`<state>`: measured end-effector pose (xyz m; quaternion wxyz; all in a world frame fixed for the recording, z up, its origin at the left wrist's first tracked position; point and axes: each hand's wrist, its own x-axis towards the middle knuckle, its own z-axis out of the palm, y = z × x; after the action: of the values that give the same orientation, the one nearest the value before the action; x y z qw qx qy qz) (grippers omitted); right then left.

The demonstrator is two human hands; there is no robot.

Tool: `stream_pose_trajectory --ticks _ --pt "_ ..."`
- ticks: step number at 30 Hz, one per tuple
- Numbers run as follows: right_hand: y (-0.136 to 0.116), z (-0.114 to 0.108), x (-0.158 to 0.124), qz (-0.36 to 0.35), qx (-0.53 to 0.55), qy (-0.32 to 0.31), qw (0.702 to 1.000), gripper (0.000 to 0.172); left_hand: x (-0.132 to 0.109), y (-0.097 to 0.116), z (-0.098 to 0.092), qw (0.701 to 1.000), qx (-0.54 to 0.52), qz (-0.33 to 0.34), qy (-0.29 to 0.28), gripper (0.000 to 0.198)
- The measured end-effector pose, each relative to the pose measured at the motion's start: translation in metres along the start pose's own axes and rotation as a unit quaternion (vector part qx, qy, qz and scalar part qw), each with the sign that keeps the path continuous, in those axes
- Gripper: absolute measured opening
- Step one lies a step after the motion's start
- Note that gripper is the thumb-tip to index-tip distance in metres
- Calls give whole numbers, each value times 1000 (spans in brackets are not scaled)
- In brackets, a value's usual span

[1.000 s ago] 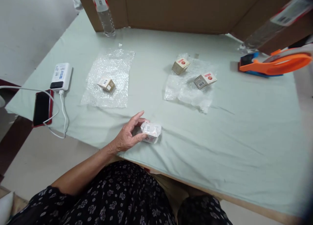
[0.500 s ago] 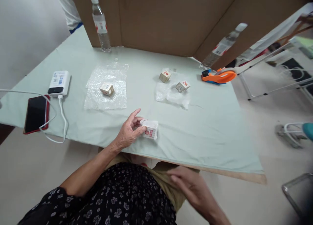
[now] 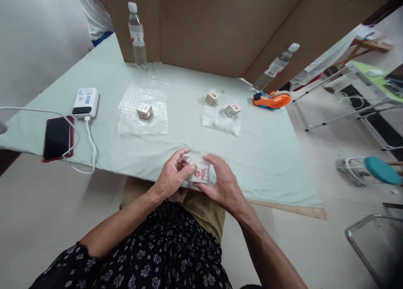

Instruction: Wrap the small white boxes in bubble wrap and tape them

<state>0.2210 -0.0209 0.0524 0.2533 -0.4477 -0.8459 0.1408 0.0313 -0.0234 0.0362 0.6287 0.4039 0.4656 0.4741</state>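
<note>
A small box wrapped in bubble wrap [image 3: 200,173], with red print showing through, is held at the table's near edge. My left hand [image 3: 173,173] grips its left side, the thumb on top. From the right, my right hand [image 3: 224,182] closes round the other side with thumb and fingers. Farther off, one small box [image 3: 145,111] rests on a flat sheet of bubble wrap [image 3: 126,123]. Two more small boxes, one [image 3: 212,97] behind the other [image 3: 232,110], are on a second piece of bubble wrap [image 3: 217,123].
Against the cardboard screen [image 3: 204,29] stand a left water bottle [image 3: 137,37] and a right water bottle [image 3: 273,68]. An orange tape dispenser [image 3: 272,100] lies at the right edge. A power bank [image 3: 86,102], a phone [image 3: 58,139] and a white cable [image 3: 92,144] are at left. Behind, a person's sleeve [image 3: 94,12] shows.
My right hand has come up from below the table edge and taken hold of the wrapped box's right side. My left hand still holds it, and the camera view has shifted slightly.
</note>
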Motion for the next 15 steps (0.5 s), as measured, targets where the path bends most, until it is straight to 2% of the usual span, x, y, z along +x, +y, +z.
stream_pose_trajectory --ticks 2,6,11,15 --pt "-2 0 -1 -7 -1 11 1000 56 -1 0 -2 1000 12 -1 -13 54" --pt "-6 -3 -2 -25 5 6 1000 48 -1 3 -11 997 56 -12 -52 46" --pt "-5 -5 -7 -28 11 -13 999 42 0 15 -16 986 158 7 -58 34" --pt "-1 -6 -12 -39 27 -25 999 41 3 23 -12 980 182 -10 -83 19"
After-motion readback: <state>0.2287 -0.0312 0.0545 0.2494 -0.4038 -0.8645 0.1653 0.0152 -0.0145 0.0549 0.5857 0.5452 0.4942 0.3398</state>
